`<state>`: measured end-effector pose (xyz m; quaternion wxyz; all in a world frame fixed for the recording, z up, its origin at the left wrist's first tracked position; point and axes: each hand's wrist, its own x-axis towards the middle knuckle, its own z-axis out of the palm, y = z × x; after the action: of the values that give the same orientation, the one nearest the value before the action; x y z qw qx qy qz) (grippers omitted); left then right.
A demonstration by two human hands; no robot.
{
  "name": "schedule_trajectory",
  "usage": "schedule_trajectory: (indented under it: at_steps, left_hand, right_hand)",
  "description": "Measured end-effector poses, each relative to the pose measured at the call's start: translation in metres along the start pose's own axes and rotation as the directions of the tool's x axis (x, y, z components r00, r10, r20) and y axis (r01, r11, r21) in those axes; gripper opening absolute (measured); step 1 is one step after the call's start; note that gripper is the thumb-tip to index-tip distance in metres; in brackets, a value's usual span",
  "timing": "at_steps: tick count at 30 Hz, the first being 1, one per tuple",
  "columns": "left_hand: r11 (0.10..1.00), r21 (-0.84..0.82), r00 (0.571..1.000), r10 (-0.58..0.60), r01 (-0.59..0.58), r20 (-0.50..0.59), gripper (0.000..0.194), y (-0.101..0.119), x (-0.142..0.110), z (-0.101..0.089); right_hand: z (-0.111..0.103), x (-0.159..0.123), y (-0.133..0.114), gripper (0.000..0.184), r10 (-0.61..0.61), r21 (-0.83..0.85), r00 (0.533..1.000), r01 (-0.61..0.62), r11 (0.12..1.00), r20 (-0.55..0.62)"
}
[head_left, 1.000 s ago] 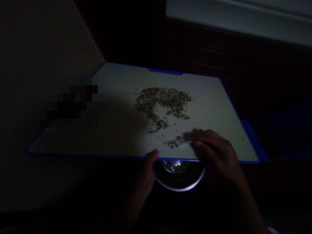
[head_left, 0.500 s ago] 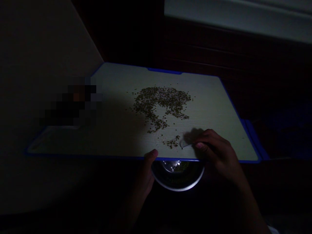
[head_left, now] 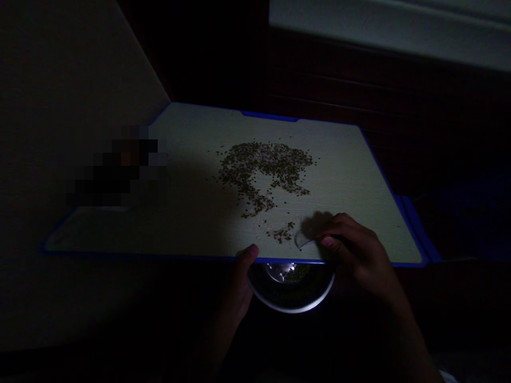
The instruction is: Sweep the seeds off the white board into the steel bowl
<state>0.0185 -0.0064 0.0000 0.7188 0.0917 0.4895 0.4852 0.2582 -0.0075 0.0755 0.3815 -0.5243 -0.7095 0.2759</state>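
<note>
Small greenish-brown beans [head_left: 271, 159] lie scattered over a pale board [head_left: 351, 175] with a blue rim, with a small cluster near its front edge. My right hand [head_left: 355, 244] pinches a thin, pale, see-through piece [head_left: 305, 243] whose edge touches the board beside that cluster; its exact kind is unclear in the dim light. A metal bowl [head_left: 295, 308] sits partly under the front edge, with beans [head_left: 295, 274] inside. My left hand [head_left: 241, 282] is closed at the bowl's left side, its thumb over the board's edge. Its other fingers are mostly hidden.
A blurred-out patch [head_left: 115, 170] covers something at the board's left end. A blue part [head_left: 415, 229] juts out at the right side. Dark wooden panels [head_left: 339, 80] and a pale ledge [head_left: 391, 32] stand behind. The surroundings are very dim.
The thin piece in my right hand has shifted slightly towards the board's front edge, with a stray bean near its tip. My left hand, the board and the bowl stay put.
</note>
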Motion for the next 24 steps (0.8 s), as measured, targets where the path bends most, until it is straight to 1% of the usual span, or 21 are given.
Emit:
schedule_trajectory:
  at_steps: [5, 11, 16, 20, 24]
  left_hand:
    - [1.0, -0.002, 1.0, 0.016, -0.016, 0.013, 0.041, -0.0001, 0.0013, -0.0007]
    - [1.0, -0.01, 0.999, 0.02, -0.02, 0.032, 0.042, -0.0015, 0.0026, -0.0016]
    - [1.0, -0.003, 0.999, 0.025, -0.025, 0.034, 0.038, -0.0019, 0.0017, -0.0033]
    - [0.999, -0.006, 0.999, 0.035, -0.034, 0.039, 0.039, -0.0012, 0.0022, -0.0023]
    - [1.0, -0.001, 0.999, 0.03, -0.03, 0.013, 0.039, -0.0014, 0.0034, -0.0019]
  right_hand:
    - [0.0021, -0.001, -0.0014, 0.012, 0.02, 0.023, 1.0, -0.019, 1.0, -0.018]
    - [0.0015, -0.0033, -0.0012, 0.011, 0.025, 0.042, 0.999, -0.026, 0.999, 0.028]
    - [0.0011, -0.0053, -0.001, 0.011, 0.036, 0.033, 0.999, -0.037, 0.999, 0.041]
    - [0.0008, -0.005, -0.0009, 0.011, 0.008, 0.004, 0.999, -0.008, 1.0, 0.049]
    - [-0.0003, -0.0033, -0.0017, 0.012, -0.031, 0.01, 0.997, 0.03, 0.999, 0.075]
